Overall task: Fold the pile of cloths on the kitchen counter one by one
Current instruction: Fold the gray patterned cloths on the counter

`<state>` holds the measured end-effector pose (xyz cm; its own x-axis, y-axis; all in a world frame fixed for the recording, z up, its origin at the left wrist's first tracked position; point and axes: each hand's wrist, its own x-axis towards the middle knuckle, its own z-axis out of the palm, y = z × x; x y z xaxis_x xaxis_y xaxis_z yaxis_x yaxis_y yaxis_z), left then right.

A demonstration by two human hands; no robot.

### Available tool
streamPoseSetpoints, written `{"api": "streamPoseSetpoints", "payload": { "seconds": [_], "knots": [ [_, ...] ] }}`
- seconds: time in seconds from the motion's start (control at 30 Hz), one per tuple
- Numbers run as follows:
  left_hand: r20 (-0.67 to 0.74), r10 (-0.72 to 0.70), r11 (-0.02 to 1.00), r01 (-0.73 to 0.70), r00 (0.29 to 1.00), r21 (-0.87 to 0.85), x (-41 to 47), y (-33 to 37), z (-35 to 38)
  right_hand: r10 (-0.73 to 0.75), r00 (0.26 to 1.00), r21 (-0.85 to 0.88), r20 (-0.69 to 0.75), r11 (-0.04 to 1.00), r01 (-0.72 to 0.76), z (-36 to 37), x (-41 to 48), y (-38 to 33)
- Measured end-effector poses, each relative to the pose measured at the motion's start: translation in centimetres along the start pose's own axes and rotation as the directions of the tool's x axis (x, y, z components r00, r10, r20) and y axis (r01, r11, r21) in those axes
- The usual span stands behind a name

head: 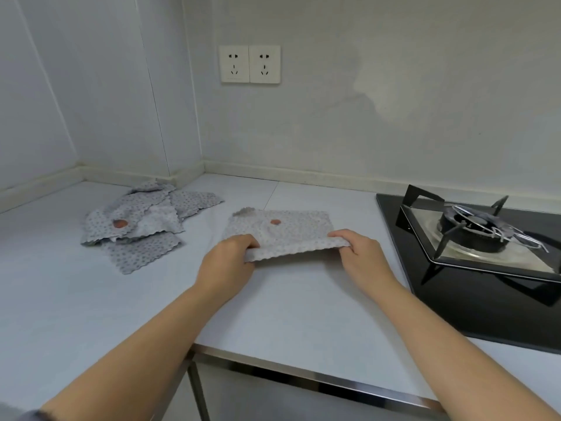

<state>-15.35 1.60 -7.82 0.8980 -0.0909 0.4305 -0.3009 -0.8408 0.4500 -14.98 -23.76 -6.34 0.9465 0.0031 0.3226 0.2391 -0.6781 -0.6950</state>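
Cloth (291, 229): pale grey, dotted, wavy-edged, 1 orange spot; far part flat on counter (288, 305), between pile (142, 220) and stove (473, 244). Near edge lifted slightly. Left hand (227, 262) and right hand (362, 256) each pinch 1 near corner, fingers (249, 240) curled over it.

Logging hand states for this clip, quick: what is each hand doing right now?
Left hand: closed, pinching the near edge of the cloth.
Right hand: closed, pinching the same cloth's near edge.
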Motion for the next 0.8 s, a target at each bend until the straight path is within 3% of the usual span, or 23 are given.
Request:
{"api": "streamPoseSetpoints", "payload": {
  "seconds": [0.17,0.27,0.33,0.53,0.63,0.8],
  "knots": [
    [-0.095,-0.17,0.952,0.138,0.981,-0.274,0.6,-2.1,-1.6,0.012,1.0,0.177,-0.016,0.984,-0.009,-1.0,0.5,0.4],
    [-0.082,-0.232,0.862,0.166,0.969,-0.479,0.7,-2.0,-2.1,0.012,0.999,0.322,-0.035,0.947,0.0,-1.4,0.7,0.0],
    [-0.059,-0.235,0.842,0.173,0.97,-0.511,0.5,-1.8,-2.1,0.016,0.999,0.36,-0.029,0.933,-0.005,-1.7,0.5,-0.3],
    [-0.075,-0.2,0.921,0.162,0.977,-0.354,-0.1,-0.7,-2.2,0.178,0.984,0.325,0.015,0.93,-0.174,-2.1,0.2,0.0],
    [-0.086,-0.102,0.981,0.085,0.991,-0.175,-0.2,-0.3,-2.3,0.147,0.988,0.169,0.041,0.974,-0.152,-2.0,0.2,0.2],
    [0.047,0.039,0.999,-0.038,0.998,-0.029,-0.4,0.2,-2.0,0.092,0.994,-0.15,0.061,0.985,-0.082,-2.0,0.0,0.0]
  ]
}}
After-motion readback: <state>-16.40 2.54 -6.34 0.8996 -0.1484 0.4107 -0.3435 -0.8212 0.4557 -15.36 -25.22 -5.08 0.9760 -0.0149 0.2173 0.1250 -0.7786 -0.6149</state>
